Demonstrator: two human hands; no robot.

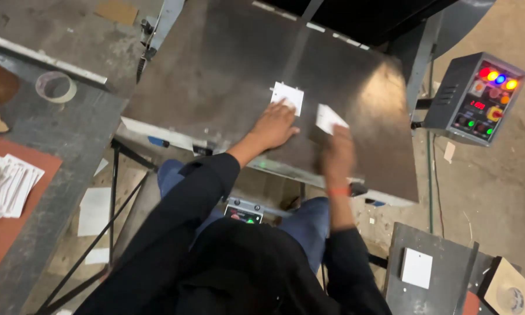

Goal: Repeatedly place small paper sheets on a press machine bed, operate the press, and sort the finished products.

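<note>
With the left hand [276, 124] flat, fingers together, on one white card [288, 95], the blurred right hand [337, 153] pinched another card [329, 118] that could have slipped askew on the smooth metal plate [216, 70].

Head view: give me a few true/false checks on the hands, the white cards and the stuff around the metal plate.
1. The left hand rests on a white card lying on the metal plate. True.
2. The right hand is empty. False: it holds a second white card above the plate.
3. The control box with coloured lights sits to the left of the plate. False: it stands to the right.
4. A stack of white cards lies on the table at the left. True.
5. The roll of clear tape lies on the metal plate. False: it lies on the table at the left, off the plate.
</note>
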